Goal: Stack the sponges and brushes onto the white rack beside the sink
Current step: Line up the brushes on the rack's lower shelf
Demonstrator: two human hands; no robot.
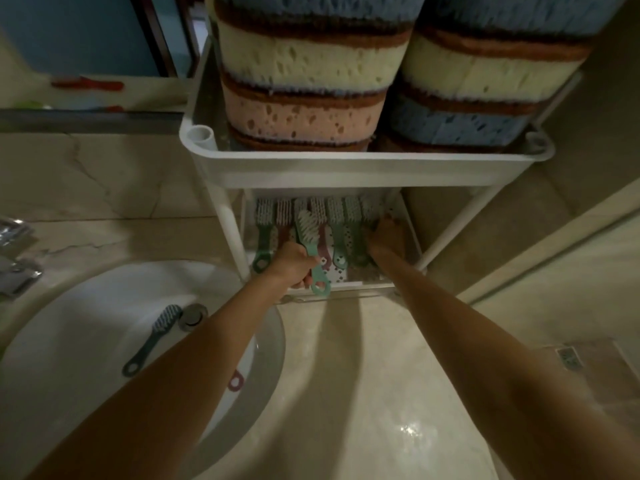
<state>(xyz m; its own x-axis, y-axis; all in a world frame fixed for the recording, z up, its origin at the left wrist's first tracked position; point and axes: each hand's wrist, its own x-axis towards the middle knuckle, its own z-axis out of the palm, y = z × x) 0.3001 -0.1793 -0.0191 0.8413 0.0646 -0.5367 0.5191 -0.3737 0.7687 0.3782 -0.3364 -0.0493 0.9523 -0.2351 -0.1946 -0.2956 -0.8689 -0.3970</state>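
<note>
The white rack point(363, 169) stands on the counter right of the sink point(69, 341). Its top tray carries two stacks of sponges point(304, 81), point(485, 74). On the lower shelf several brushes point(341, 230) lie side by side, bristles away from me. My left hand point(294, 265) grips a light green brush point(313, 251) by its handle, just above that row. My right hand point(388, 237) rests on the brushes at the row's right end, fingers hidden among them. A dark green brush point(152, 339) lies in the sink, and a red handle point(235, 381) shows beneath my left forearm.
A chrome tap point(15, 258) stands at the sink's left edge, with the drain plug point(194, 315) near the dark brush. A mirror ledge point(90, 84) with red and green items runs behind. A beige wall rises on the right, with a floor drain point(569, 358) below.
</note>
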